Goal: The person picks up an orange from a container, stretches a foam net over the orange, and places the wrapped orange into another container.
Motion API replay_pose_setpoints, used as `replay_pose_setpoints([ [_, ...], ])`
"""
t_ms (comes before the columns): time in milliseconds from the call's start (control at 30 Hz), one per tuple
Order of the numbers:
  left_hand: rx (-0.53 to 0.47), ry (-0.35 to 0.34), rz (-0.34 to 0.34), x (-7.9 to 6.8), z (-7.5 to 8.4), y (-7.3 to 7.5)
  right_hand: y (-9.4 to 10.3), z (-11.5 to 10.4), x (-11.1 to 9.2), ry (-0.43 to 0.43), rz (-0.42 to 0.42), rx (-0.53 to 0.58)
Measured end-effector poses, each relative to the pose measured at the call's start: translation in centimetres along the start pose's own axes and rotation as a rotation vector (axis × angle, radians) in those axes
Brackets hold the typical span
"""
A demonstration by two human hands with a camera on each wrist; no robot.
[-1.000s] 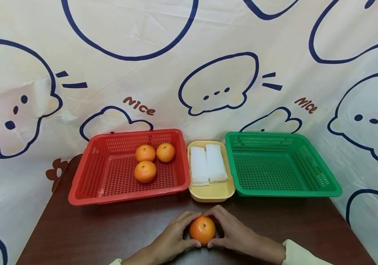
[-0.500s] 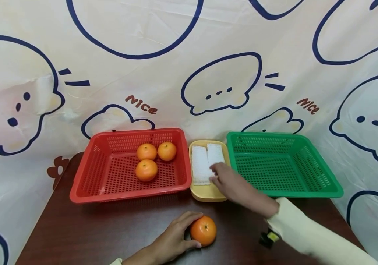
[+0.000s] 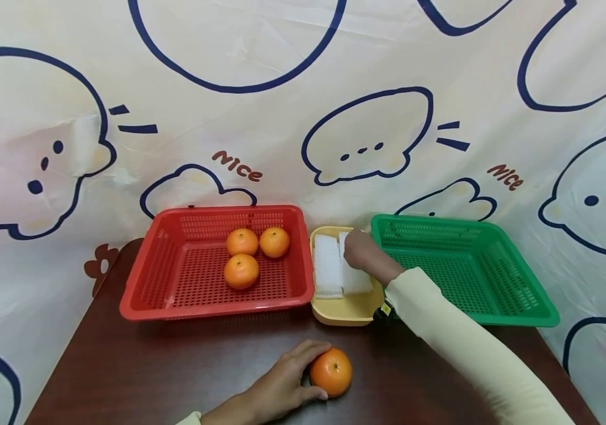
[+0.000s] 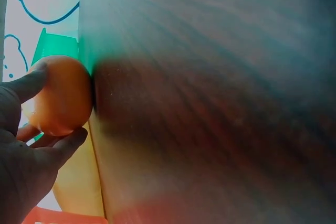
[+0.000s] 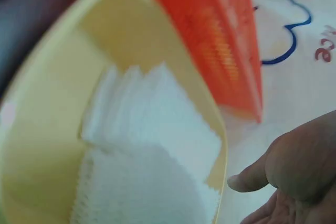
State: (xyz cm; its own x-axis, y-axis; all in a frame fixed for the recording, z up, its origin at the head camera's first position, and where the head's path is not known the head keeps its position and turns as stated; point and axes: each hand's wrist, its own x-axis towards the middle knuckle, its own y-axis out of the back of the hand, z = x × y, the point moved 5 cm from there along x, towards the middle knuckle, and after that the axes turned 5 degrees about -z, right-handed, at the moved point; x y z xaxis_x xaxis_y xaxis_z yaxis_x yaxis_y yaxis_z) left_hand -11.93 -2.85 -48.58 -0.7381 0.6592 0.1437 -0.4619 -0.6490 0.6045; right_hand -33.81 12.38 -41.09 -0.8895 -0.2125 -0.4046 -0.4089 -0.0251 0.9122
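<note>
Writing legible: brown "Nice" (image 3: 236,166), printed twice on the backdrop (image 3: 260,130). Left hand (image 3: 291,378) grips an orange (image 3: 331,372) by one side on the dark tabletop (image 3: 175,360). Tabletop extends to both sides of the fruit and ahead, up to the front rims of the red basket (image 3: 218,311) and green basket (image 3: 520,320). Right hand (image 3: 363,251) is over white mesh sleeves (image 3: 328,268) in the yellow tray (image 3: 342,308); cannot tell whether it pinches one.

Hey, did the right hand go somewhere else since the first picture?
Yes. Judged against the yellow tub, the right hand has moved forward, from the orange to the tub's far end.
</note>
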Motion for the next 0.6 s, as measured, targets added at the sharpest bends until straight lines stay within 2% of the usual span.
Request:
replay_pose_setpoints([
  [200, 0.022, -0.018, 0.013, 0.1, 0.0, -0.1, -0.3, 1.0, 1.6, -0.022, -0.019, 0.076],
  [333, 0.017, -0.025, 0.016, 0.1, 0.0, -0.2, -0.3, 1.5, 1.8, -0.029, 0.025, 0.108],
  [500, 0.024, -0.03, 0.03, 0.1, 0.1, -0.2, -0.6, 2.2, 1.5, -0.104, 0.092, 0.262],
  [600, 0.026, -0.025, 0.026, 0.1, 0.0, -0.2, -0.6, 2.5, 1.4, -0.113, 0.153, 0.345],
])
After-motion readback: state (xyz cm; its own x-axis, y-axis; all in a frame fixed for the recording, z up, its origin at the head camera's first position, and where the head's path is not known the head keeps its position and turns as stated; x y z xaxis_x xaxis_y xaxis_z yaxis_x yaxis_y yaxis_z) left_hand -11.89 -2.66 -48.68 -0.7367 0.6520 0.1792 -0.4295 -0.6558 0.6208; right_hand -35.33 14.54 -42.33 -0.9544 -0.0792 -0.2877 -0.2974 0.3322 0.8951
